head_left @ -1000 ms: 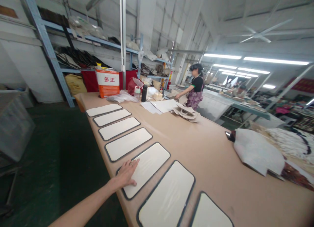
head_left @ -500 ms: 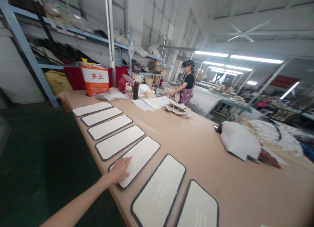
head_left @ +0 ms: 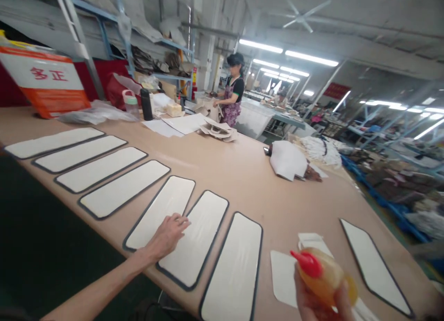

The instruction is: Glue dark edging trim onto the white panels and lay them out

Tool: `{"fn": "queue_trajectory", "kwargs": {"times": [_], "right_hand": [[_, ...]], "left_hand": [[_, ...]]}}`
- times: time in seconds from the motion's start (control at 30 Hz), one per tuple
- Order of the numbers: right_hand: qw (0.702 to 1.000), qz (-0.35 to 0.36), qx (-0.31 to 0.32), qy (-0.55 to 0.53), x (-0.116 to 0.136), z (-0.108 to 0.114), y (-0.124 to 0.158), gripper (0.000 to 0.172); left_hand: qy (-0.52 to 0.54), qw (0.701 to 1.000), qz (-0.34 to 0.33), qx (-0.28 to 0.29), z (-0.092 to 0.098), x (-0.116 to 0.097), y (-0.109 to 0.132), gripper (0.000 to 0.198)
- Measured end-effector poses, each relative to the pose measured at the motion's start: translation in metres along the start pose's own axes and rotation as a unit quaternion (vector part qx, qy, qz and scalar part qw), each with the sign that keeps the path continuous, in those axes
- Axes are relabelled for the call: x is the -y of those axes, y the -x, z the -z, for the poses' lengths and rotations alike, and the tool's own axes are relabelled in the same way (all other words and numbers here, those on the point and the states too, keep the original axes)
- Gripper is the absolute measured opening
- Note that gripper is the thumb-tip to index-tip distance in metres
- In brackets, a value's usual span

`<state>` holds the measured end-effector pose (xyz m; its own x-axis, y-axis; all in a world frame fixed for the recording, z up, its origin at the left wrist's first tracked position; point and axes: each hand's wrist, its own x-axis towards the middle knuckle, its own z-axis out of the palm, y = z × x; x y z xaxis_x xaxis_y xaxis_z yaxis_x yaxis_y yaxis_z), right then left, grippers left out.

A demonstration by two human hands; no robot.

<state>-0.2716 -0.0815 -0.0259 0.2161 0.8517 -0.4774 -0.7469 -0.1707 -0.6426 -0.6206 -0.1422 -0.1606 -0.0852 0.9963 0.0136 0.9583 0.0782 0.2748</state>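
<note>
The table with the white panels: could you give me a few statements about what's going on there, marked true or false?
1. The right hand holds a yellowish bottle with a red tip. True.
2. The left hand is on the orange-and-white can. False: it is at the white panels.
3. The black bottle stands upright on the table. True.
4. The panels lie in one stack. False: they lie spread out.

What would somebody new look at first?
Probably the bright red tip on the squeeze bottle in the right hand, lower right. Next, dark-edged white panels lined up along the table, the left hand over two. A big orange-and-white container stands far left.
</note>
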Motion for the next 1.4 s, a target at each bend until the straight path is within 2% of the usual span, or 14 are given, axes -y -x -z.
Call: {"fn": "queue_trajectory", "kwargs": {"times": [0.07, 0.13, 0.23, 0.4, 0.47, 0.6, 0.67, 0.73, 0.8, 0.9, 1.0, 1.17, 1.4], "right_hand": [[0.998, -0.026, -0.015, -0.046, 0.0, 0.006, -0.005, 0.041], [0.996, -0.039, -0.034, -0.074, 0.0, 0.013, -0.008, 0.041], [0.995, -0.024, -0.043, -0.091, -0.002, 0.019, -0.008, 0.039], [0.995, 0.022, -0.06, -0.08, -0.004, 0.023, -0.009, 0.033], [0.996, 0.034, -0.045, -0.068, -0.008, 0.03, -0.014, 0.039], [0.999, 0.036, -0.005, -0.016, -0.029, 0.06, -0.029, 0.052], [1.0, 0.023, -0.012, 0.016, -0.044, 0.079, -0.036, 0.051], [0.999, 0.015, -0.027, 0.041, -0.06, 0.096, -0.042, 0.048], [0.997, 0.017, -0.042, 0.056, -0.074, 0.108, -0.046, 0.045], [0.994, 0.029, -0.062, 0.081, -0.09, 0.119, -0.052, 0.043], [0.99, 0.052, -0.072, 0.107, -0.098, 0.124, -0.059, 0.047], [0.984, 0.081, -0.05, 0.149, -0.107, 0.13, -0.07, 0.058], [0.98, 0.078, -0.04, 0.179, -0.116, 0.142, -0.077, 0.056]], "left_hand": [[-0.001, 0.997, -0.047, 0.06, -0.01, -0.014, -0.005, 0.044], [-0.014, 0.993, -0.056, 0.103, -0.02, -0.019, -0.007, 0.045], [-0.039, 0.991, -0.047, 0.118, -0.03, -0.012, -0.006, 0.044], [-0.085, 0.992, -0.047, 0.079, -0.031, 0.006, 0.0, 0.034], [-0.097, 0.992, -0.045, 0.065, -0.029, 0.006, 0.001, 0.029], [-0.112, 0.993, -0.034, 0.004, -0.025, -0.005, 0.001, 0.034], [-0.109, 0.993, -0.005, -0.041, -0.025, -0.016, 0.003, 0.044], [-0.086, 0.994, 0.0, -0.063, -0.028, -0.034, 0.008, 0.05], [-0.041, 0.997, -0.054, -0.039, -0.036, -0.06, 0.014, 0.053], [0.043, 0.985, -0.159, 0.057, -0.052, -0.101, 0.024, 0.043], [0.09, 0.971, -0.18, 0.128, -0.067, -0.127, 0.029, 0.027], [0.09, 0.971, -0.164, 0.148, -0.071, -0.131, 0.032, 0.025], [0.057, 0.973, -0.148, 0.17, -0.062, -0.135, 0.035, 0.033]]}}
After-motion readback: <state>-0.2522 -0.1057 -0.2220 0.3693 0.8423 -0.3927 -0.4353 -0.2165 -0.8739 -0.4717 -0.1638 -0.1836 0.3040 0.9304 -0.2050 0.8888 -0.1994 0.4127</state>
